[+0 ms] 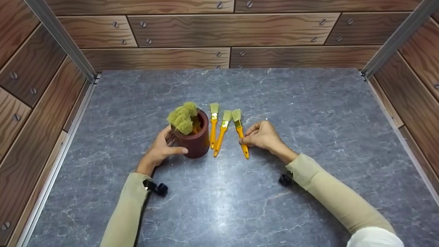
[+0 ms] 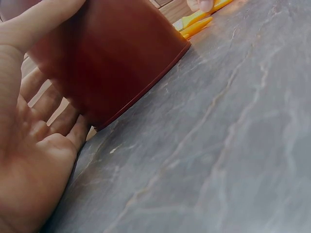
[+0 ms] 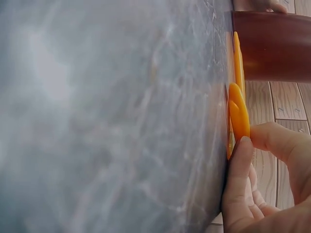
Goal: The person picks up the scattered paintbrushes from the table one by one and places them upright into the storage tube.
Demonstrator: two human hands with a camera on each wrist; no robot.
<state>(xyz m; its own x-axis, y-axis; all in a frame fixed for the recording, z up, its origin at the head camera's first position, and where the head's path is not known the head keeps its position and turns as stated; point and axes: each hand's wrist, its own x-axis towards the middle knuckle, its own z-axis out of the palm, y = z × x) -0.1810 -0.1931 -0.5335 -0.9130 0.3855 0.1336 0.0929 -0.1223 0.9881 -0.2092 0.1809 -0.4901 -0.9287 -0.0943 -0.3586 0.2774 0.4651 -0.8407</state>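
Note:
My left hand (image 1: 158,146) holds a dark red cylindrical cup (image 1: 196,146), thumb across its front and fingers round its far side. The cup stands upright on the table, its wall (image 2: 121,53) filling much of the left wrist view. Several paintbrushes lean in it, their pale bristles (image 1: 181,118) above the rim. With thumb and fingertips, my right hand (image 1: 264,135) pinches the orange handle of a paintbrush (image 1: 241,132); the handle end (image 3: 238,109) shows in the right wrist view. Between cup and right hand lie two more paintbrushes, a left one (image 1: 213,125) and a middle one (image 1: 222,133), bristles pointing away.
The grey marbled tabletop (image 1: 219,199) is bounded by a wood-plank back wall (image 1: 233,31) and plank side walls, with metal posts (image 1: 65,41) at the corners. A black wrist camera (image 1: 159,188) hangs at the left cuff, another camera (image 1: 285,179) at the right.

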